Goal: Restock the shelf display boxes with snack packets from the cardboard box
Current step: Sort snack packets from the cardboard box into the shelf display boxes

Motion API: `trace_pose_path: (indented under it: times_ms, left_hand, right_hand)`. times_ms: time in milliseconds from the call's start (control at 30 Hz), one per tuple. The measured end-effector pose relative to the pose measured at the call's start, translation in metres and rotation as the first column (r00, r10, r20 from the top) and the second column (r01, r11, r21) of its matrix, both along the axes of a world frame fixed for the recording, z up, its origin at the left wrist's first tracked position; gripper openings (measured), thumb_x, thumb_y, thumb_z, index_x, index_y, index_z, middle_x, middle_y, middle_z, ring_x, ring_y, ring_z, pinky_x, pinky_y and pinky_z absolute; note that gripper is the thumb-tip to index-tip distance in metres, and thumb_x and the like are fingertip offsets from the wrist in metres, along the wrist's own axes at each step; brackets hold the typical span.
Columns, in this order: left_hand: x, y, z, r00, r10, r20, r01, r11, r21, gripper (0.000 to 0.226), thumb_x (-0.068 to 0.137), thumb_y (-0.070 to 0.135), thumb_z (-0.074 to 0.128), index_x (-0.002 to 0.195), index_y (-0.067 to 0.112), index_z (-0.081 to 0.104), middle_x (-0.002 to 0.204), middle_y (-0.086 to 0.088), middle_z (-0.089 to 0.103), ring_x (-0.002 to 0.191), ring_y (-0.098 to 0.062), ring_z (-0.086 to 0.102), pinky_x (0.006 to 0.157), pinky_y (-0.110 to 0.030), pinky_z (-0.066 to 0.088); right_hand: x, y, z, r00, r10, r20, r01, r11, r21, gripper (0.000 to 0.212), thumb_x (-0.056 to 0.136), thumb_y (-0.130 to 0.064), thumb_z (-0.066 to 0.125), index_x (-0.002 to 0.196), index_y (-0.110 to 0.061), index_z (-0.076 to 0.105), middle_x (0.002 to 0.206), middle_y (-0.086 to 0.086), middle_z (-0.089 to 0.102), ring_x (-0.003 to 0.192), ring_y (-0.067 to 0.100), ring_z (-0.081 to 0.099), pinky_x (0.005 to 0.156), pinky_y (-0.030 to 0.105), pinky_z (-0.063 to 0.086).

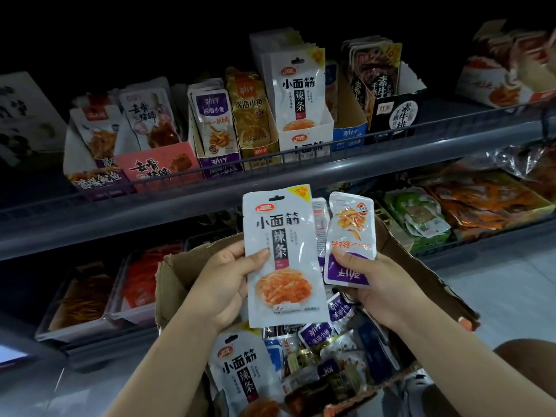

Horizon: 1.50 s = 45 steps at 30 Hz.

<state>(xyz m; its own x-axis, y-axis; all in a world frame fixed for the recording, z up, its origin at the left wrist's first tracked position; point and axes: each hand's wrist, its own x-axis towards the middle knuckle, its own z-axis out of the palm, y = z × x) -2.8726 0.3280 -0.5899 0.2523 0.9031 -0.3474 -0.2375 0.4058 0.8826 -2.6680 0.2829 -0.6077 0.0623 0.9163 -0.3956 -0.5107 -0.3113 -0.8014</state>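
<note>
The white packet is held upright above the cardboard box, the left hand pinching its left edge. It looks light, flexible and slick, best gripped at an edge. The right hand pinches a smaller purple packet, upside down.

A grey store shelf carries a row of open display boxes, snack packets standing upright inside them.

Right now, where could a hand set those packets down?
Top shelf is crowded with display boxes. Some room shows in the blue box beside the white box, whose packets match the left hand's packet.
</note>
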Motion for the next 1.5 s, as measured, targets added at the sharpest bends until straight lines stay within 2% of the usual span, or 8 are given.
trace_pose_path:
  times_ms: [233,333,567,667,767,933,1200,1500]
  left_hand:
    - [-0.018,0.010,-0.002,0.975,0.213,-0.065,-0.208,0.975,0.084,0.019,0.094,0.000,0.054,0.098,0.014,0.066,0.081,-0.003,0.076,0.069,-0.016,0.073,0.051,-0.029,0.057]
    - [-0.010,0.007,-0.007,0.985,0.165,-0.050,-0.164,0.986,0.016,0.021,0.095,0.003,0.053,0.109,0.013,0.064,0.091,-0.007,0.076,0.074,-0.019,0.073,0.055,-0.032,0.058]
    - [0.017,-0.004,-0.010,0.991,-0.023,0.134,0.050,0.977,-0.208,0.040,0.086,0.025,0.060,0.125,0.017,0.059,0.110,-0.016,0.072,0.097,-0.033,0.070,0.074,-0.048,0.058]
    - [0.019,-0.005,-0.010,0.986,-0.038,0.165,0.074,0.973,-0.218,0.024,0.092,0.023,0.054,0.113,0.016,0.063,0.098,-0.014,0.075,0.080,-0.028,0.073,0.070,-0.046,0.054]
    - [0.018,-0.003,-0.012,0.986,0.033,0.163,0.009,0.967,-0.255,0.021,0.100,0.021,0.046,0.110,0.015,0.063,0.090,-0.013,0.075,0.073,-0.028,0.073,0.068,-0.045,0.051]
    - [0.014,-0.001,-0.019,0.985,0.103,0.141,-0.076,0.980,-0.185,0.032,0.100,0.024,0.049,0.131,0.020,0.056,0.112,-0.012,0.072,0.100,-0.032,0.069,0.079,-0.048,0.054]
    - [0.033,-0.015,-0.019,0.993,0.039,0.111,-0.024,0.991,-0.135,0.027,0.097,0.028,0.053,0.121,0.020,0.062,0.108,-0.011,0.073,0.101,-0.031,0.069,0.088,-0.050,0.054]
    - [0.028,-0.013,-0.024,0.989,0.017,0.150,0.002,0.992,-0.125,0.033,0.085,0.031,0.063,0.117,0.020,0.064,0.104,-0.013,0.074,0.093,-0.029,0.072,0.074,-0.045,0.059]
  right_hand:
    - [0.008,0.003,-0.002,0.977,-0.211,0.002,0.211,0.977,0.020,0.021,0.086,-0.009,0.064,0.107,-0.009,0.064,0.096,0.008,0.074,0.077,0.019,0.071,0.068,0.031,0.052]
    - [0.004,0.002,-0.005,0.988,-0.151,-0.014,0.151,0.988,0.005,0.023,0.085,-0.010,0.065,0.108,-0.008,0.063,0.096,0.009,0.074,0.078,0.020,0.070,0.075,0.034,0.054]
    - [-0.014,-0.001,-0.009,0.999,-0.050,-0.015,0.050,0.999,-0.021,0.023,0.086,-0.010,0.065,0.109,-0.005,0.064,0.098,0.012,0.074,0.080,0.024,0.072,0.066,0.033,0.056]
    - [-0.015,-0.001,-0.006,0.995,-0.096,0.020,0.096,0.995,0.004,0.021,0.086,-0.009,0.065,0.107,-0.005,0.065,0.096,0.012,0.074,0.078,0.024,0.072,0.057,0.029,0.055]
    - [-0.012,0.000,-0.001,0.975,-0.187,0.117,0.184,0.982,0.035,0.012,0.086,-0.009,0.067,0.098,-0.009,0.067,0.087,0.007,0.075,0.074,0.021,0.073,0.056,0.028,0.054]
    - [-0.005,0.004,0.004,0.832,-0.324,0.450,0.267,0.946,0.186,0.014,0.085,-0.014,0.071,0.077,-0.025,0.068,0.071,-0.010,0.072,0.074,0.012,0.070,0.065,0.028,0.054]
    - [-0.028,0.000,-0.009,0.850,-0.079,0.520,-0.020,0.983,0.182,0.012,0.085,-0.017,0.071,0.077,-0.026,0.068,0.068,-0.017,0.070,0.063,-0.005,0.066,0.052,0.007,0.046]
    - [-0.029,0.004,-0.013,0.913,0.004,0.409,-0.075,0.985,0.158,0.012,0.092,-0.026,0.061,0.101,-0.023,0.068,0.090,-0.004,0.074,0.082,0.010,0.071,0.070,0.025,0.056]
